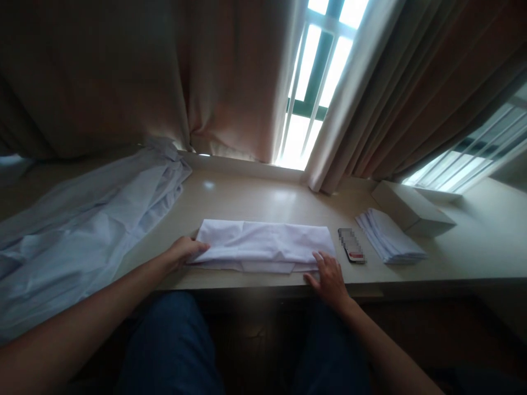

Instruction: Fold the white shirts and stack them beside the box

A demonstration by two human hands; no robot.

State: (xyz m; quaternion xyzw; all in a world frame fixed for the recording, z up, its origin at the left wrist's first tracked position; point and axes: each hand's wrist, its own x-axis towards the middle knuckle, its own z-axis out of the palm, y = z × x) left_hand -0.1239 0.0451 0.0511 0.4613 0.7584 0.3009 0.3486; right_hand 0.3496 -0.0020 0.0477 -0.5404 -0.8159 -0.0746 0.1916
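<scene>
Had two hands on one folded white cloth (267,241), laid near the front edge of the table (242,197), long axis running left to right, nearly parallel to that edge. Pinched its left end with the left hand (187,249), thumb on top, the other fingers partly hidden. Rested the half-open right hand (329,277) on its near right corner, fingers slightly bent, thumb spread at the near side, not clenched. Had one phone (352,246), partly pixelated, just beside the right end; farther right, one folded stack (389,236) and one box (411,208); toward the table's left end, one loose heap (102,214) of white fabric.
</scene>
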